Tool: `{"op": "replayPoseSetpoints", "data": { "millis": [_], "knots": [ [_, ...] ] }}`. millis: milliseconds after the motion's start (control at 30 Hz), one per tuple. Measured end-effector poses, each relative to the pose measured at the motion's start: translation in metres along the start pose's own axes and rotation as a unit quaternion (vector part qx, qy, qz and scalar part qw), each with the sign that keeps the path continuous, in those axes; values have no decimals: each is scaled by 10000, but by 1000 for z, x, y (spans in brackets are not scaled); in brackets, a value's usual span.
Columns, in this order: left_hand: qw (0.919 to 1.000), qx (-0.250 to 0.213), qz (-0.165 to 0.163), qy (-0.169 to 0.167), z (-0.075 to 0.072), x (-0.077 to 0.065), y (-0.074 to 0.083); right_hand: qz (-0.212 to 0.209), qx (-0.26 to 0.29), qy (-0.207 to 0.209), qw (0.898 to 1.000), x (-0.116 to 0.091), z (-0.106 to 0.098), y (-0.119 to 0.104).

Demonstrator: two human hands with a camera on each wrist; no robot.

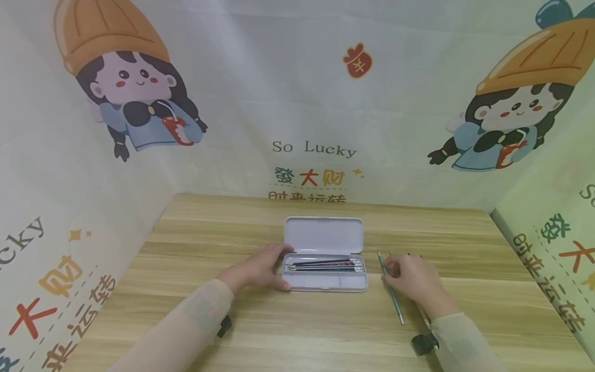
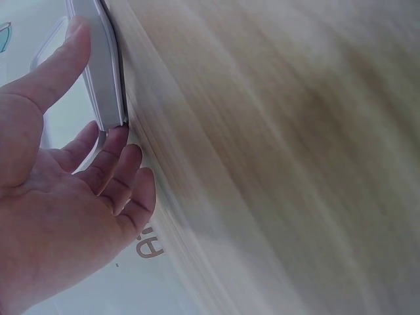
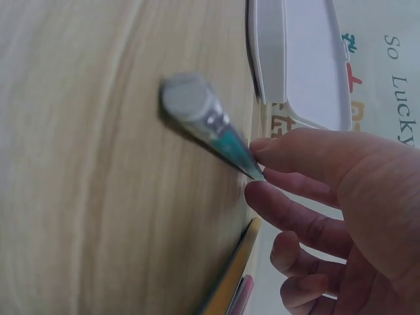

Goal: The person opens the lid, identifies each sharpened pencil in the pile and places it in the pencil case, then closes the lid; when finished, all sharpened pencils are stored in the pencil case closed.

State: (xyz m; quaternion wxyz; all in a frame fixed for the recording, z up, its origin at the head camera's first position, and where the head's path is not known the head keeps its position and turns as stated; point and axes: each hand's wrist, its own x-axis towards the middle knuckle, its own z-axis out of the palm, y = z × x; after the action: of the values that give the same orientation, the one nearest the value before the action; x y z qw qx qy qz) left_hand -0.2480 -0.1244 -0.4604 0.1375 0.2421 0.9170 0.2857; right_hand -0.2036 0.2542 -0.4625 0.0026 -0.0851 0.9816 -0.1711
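An open white pencil case [image 1: 311,281] lies on the table with its lid [image 1: 323,235] tipped back. Several pencils [image 1: 321,265] are in its long rear compartment. My left hand [image 1: 257,267] holds the case by its left end, thumb at the front corner and fingers near the hinge; the left wrist view shows the thumb [image 2: 69,56] against the case wall. To the right of the case, my right hand [image 1: 413,276] pinches a green pencil [image 1: 395,302] between thumb and forefinger. In the right wrist view, the pencil's eraser end [image 3: 187,98] points toward the camera.
A yellow pencil [image 3: 230,279] and a pink one [image 3: 241,296] lie beside the right hand, mostly hidden by it in the head view. Printed cloth [image 1: 395,129] hangs behind the wooden table [image 1: 223,217] and along both sides.
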Motion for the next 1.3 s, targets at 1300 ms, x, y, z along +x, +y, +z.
{"op": "replayPoseSetpoints", "data": {
  "millis": [1300],
  "knots": [
    [10000, 10, 55, 5, 1, 3, -2, 61, 300, 460, 9985, -4, -5, -12]
  ]
}}
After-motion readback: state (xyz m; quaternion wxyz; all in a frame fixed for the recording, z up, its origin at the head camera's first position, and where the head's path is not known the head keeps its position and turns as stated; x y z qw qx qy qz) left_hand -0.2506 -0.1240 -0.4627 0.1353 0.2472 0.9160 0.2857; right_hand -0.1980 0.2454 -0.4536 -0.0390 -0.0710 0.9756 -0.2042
